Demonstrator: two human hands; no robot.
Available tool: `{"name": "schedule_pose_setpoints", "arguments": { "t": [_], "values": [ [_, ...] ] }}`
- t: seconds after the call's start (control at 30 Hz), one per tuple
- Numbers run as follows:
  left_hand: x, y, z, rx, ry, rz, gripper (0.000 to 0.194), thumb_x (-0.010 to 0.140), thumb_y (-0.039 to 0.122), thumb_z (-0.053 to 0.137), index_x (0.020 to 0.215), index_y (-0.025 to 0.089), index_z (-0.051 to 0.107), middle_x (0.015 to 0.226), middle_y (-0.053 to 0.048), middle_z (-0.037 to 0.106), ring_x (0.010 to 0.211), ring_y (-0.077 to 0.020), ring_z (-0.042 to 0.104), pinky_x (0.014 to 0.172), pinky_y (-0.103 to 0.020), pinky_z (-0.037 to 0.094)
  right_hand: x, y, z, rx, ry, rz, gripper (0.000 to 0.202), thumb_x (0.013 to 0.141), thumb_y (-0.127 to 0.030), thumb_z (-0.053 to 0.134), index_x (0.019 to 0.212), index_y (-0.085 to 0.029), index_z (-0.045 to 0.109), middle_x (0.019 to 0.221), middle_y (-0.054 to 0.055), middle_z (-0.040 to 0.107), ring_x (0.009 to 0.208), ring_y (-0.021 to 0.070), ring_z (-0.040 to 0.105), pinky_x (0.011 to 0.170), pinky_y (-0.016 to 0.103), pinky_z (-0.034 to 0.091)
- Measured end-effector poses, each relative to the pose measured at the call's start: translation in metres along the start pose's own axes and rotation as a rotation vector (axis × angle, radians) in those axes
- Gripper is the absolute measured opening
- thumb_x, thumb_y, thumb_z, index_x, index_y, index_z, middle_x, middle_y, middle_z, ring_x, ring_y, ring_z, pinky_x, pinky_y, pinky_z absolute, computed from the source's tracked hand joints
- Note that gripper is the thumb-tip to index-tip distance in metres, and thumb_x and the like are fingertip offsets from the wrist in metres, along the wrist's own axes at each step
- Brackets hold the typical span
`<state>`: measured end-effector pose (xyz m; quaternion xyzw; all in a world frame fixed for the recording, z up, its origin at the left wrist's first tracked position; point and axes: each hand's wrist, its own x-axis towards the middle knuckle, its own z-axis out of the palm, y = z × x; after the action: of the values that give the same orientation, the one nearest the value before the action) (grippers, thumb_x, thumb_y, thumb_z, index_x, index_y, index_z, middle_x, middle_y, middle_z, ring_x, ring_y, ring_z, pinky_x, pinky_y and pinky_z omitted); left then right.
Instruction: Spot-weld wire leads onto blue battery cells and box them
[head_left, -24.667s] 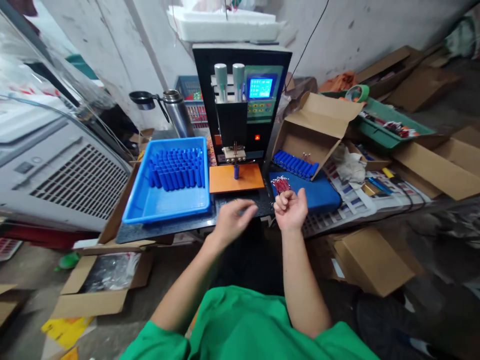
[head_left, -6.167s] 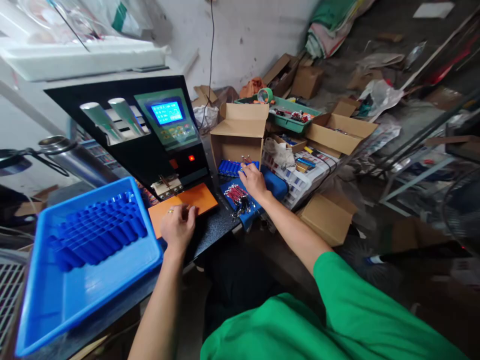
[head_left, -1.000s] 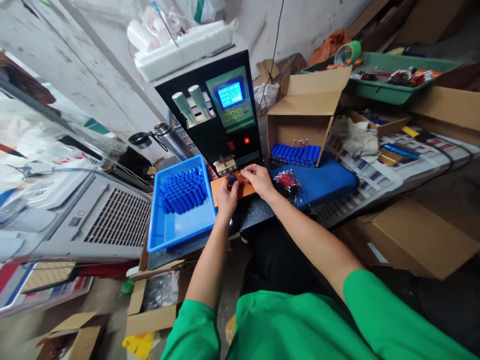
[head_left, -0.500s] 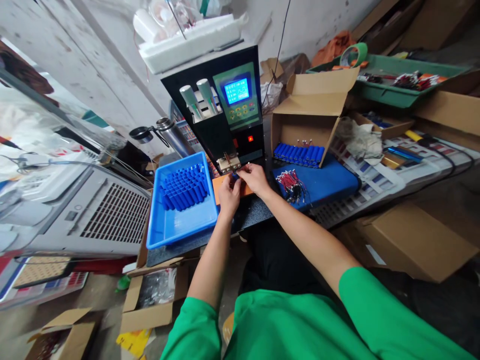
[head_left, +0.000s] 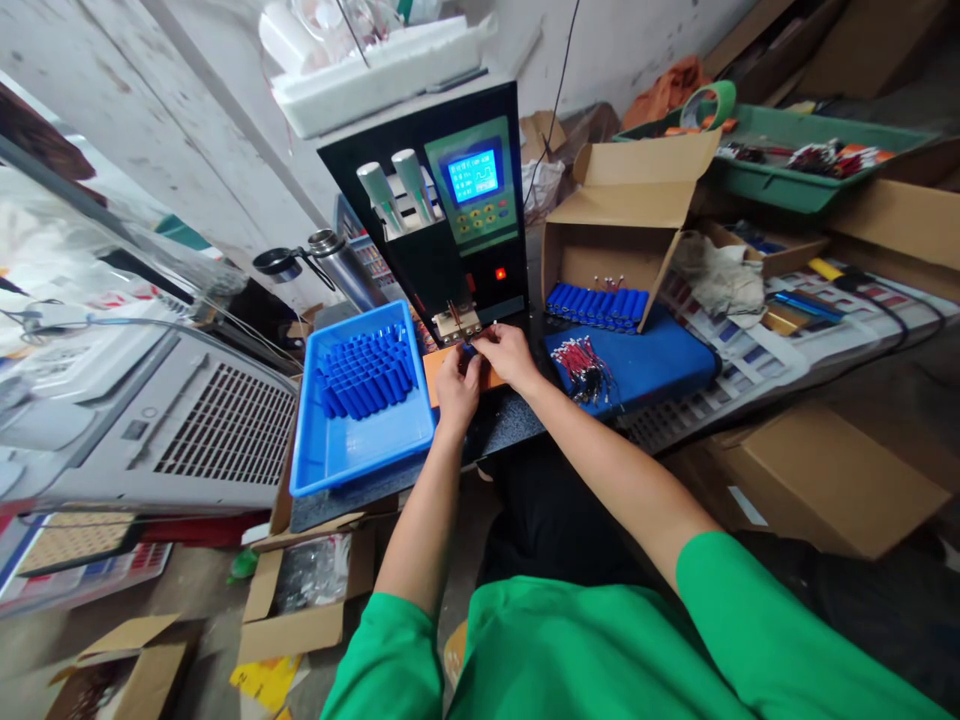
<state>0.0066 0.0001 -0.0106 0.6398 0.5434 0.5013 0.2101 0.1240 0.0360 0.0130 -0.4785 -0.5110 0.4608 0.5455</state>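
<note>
Just under the copper-coloured electrode pins (head_left: pixel 454 312) of a black spot welder (head_left: pixel 487 250), my two hands are close together. My left hand (head_left: pixel 457 388) is closed round a blue battery cell (head_left: pixel 468 352), mostly covered by the fingers. My right hand (head_left: pixel 508 353) pinches at the same spot, and a small white tip of what looks like a wire lead (head_left: pixel 494 325) shows above its fingers. Beneath them lies an orange board (head_left: pixel 436 372). To the left, a blue tray (head_left: pixel 352 462) holds rows of blue battery cells (head_left: pixel 367 375).
On a blue pad (head_left: pixel 660 362) at right lie red and black wire leads (head_left: pixel 581 368) and an open cardboard box (head_left: pixel 630 190) with blue cells (head_left: pixel 596 308). A steel flask (head_left: pixel 346 270) stands behind the tray. Further right is a green tray (head_left: pixel 795 190).
Both hands stay at the electrodes with hardly any shift. The camera view has moved slightly, and the figures on the welder's screen look different.
</note>
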Motion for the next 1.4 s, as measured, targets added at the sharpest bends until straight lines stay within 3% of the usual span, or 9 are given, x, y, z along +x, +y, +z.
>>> {"name": "schedule_pose_setpoints", "arguments": {
  "t": [0.47,0.7,0.93,1.17,1.4],
  "values": [
    [0.000,0.000,0.001,-0.004,0.003,-0.016,0.028,0.093,0.032,0.060,0.117,0.018,0.065,0.102,-0.007,0.073,0.090,-0.0193,0.067,0.086,-0.033,0.053,0.002,0.002,-0.002,-0.022,-0.036,0.017,0.013,0.078,-0.029,0.065,0.072,-0.018,0.064,0.072,0.001,0.070,0.071,0.0169,0.063,0.067,0.026,0.046],
    [0.001,-0.001,0.002,-0.009,0.012,0.000,0.026,0.093,0.034,0.059,0.113,0.019,0.065,0.096,-0.005,0.072,0.083,-0.0172,0.065,0.078,-0.030,0.051,-0.006,0.004,-0.014,-0.122,-0.065,-0.071,0.015,0.081,-0.033,0.066,0.083,-0.019,0.067,0.085,0.004,0.073,0.081,0.0186,0.066,0.078,0.029,0.049],
    [0.003,0.001,0.001,0.063,0.034,-0.033,0.018,0.090,0.032,0.061,0.100,0.018,0.065,0.084,-0.003,0.066,0.075,-0.0164,0.059,0.072,-0.029,0.047,-0.016,0.008,-0.032,-0.340,-0.104,-0.084,0.020,0.079,-0.032,0.069,0.066,-0.018,0.064,0.065,0.001,0.066,0.064,0.0147,0.058,0.065,0.026,0.042],
    [0.003,0.004,0.000,0.039,0.009,0.002,0.016,0.089,0.033,0.062,0.097,0.018,0.065,0.081,-0.001,0.065,0.072,-0.0146,0.058,0.071,-0.028,0.048,-0.015,0.009,-0.037,-0.074,-0.182,0.032,0.030,0.079,-0.039,0.069,0.059,-0.018,0.059,0.045,-0.004,0.051,0.043,0.0097,0.045,0.047,0.023,0.034],
    [-0.018,0.010,-0.020,-0.057,0.065,-0.009,0.025,0.093,0.039,0.059,0.104,0.018,0.067,0.102,-0.009,0.072,0.091,-0.0197,0.068,0.087,-0.035,0.054,-0.016,0.000,-0.039,0.107,-0.177,0.150,0.035,0.075,-0.042,0.077,0.058,-0.017,0.058,0.043,-0.004,0.049,0.037,0.0064,0.038,0.037,0.020,0.025]
  ]
}}
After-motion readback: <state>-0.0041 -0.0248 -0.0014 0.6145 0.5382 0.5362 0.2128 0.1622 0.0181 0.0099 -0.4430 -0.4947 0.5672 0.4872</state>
